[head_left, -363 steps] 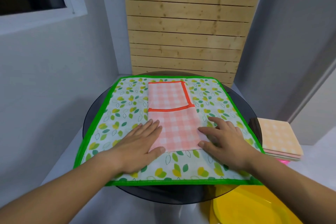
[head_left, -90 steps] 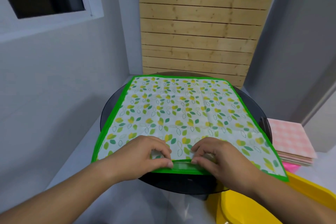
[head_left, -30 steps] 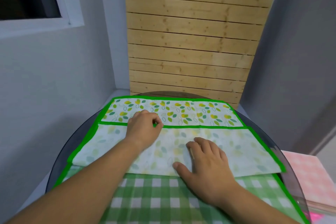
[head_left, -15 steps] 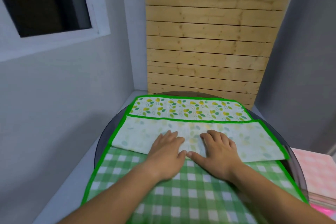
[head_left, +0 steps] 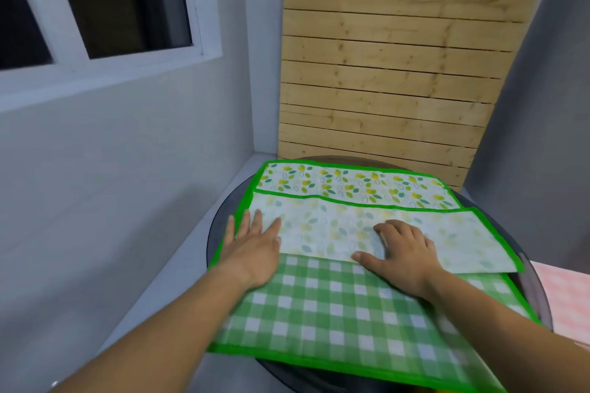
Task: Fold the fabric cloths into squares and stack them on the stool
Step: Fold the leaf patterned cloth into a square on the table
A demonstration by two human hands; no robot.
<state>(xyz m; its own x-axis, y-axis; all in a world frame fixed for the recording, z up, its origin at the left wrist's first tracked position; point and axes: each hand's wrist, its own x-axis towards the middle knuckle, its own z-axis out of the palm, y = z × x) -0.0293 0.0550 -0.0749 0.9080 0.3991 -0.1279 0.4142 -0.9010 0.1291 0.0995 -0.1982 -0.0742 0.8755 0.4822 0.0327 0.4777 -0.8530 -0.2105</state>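
Observation:
A leaf-print cloth with a green border [head_left: 357, 185] lies on the round dark table [head_left: 220, 226], its near edge folded over so the pale underside [head_left: 453, 239] shows. My left hand [head_left: 252, 246] presses flat on the left end of the fold with straight fingers. My right hand [head_left: 402, 252] rests flat near the fold's middle. Beneath, a green checked cloth [head_left: 335, 306] spreads toward me. A stack of folded pink checked cloths [head_left: 565, 300] sits at the right edge.
A grey wall with a white-framed window [head_left: 105, 51] stands on the left. A wooden slat panel [head_left: 389, 67] rises behind the table. Another grey wall closes in on the right.
My hands have slid apart along the fold, the left one to the cloth's left end and the right one a little rightward. The view has shifted left.

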